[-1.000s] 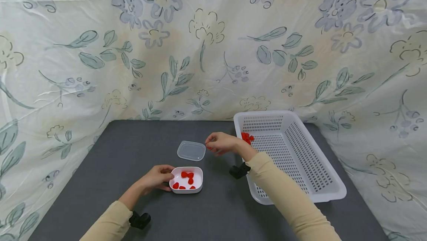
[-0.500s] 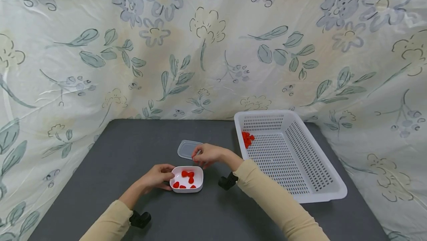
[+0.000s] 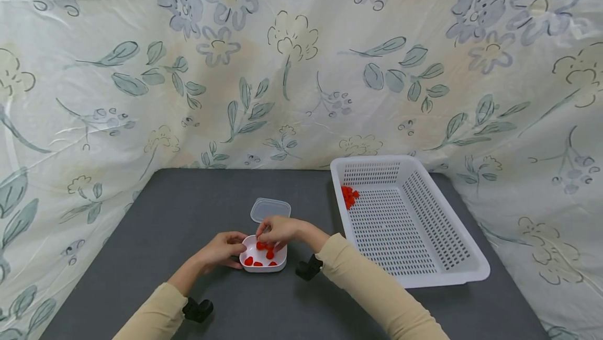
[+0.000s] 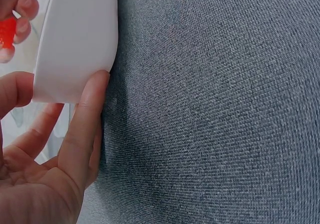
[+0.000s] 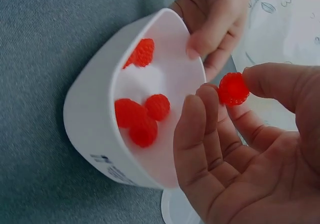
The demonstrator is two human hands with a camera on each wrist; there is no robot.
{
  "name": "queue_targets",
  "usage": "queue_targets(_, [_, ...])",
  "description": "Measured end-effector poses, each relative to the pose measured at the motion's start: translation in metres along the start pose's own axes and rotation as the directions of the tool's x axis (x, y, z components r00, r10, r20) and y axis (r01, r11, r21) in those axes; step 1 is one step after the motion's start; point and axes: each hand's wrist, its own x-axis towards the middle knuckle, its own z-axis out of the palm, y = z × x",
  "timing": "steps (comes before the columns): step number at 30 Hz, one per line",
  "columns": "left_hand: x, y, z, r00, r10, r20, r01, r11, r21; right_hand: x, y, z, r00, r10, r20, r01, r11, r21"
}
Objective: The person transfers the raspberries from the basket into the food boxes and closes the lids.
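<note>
My left hand point(image 3: 223, 248) grips the left end of a small white plastic box point(image 3: 264, 269), thumb at the rim and fingers along the outside wall. Over the box's far side, my right hand point(image 3: 280, 230) pinches one red raspberry point(image 5: 234, 89) between thumb and fingertips, seen best in the right wrist view. Several raspberries point(image 5: 142, 132) lie loose on the box floor. In the left wrist view the box wall point(image 4: 80, 39) hides most of the inside. A clear lid point(image 3: 270, 207) lies flat just behind the box, partly covered by the right hand.
On the right stands a white slotted basket point(image 3: 464, 259), with a small heap of raspberries point(image 3: 348, 197) against its left wall. All of it rests on a dark grey table point(image 3: 202, 193), backed by a floral curtain point(image 3: 301, 68).
My right hand has moved left and toward me, from beside the basket, past the lid, to over the box, carrying a raspberry. The left hand and the box have stayed in place.
</note>
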Motion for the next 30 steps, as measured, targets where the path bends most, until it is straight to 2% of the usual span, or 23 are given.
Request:
queue_targets(13, [-0.002,-0.001,0.001,1.000,0.015,0.000,-0.015,1.000,0.000,0.004,0.007,0.020,1.000,-0.025,-0.002,0.025,0.998,-0.054])
queue_targets(19, [-0.002,-0.002,0.001,1.000,0.025,0.008,-0.025,1.000,0.005,0.001,0.005,0.028,1.000,0.005,0.005,-0.005,0.996,-0.088])
queue_targets(30, [-0.002,-0.001,0.001,0.999,0.033,0.005,-0.033,0.999,0.010,-0.001,0.004,0.026,1.000,0.007,-0.024,-0.010,0.992,-0.127])
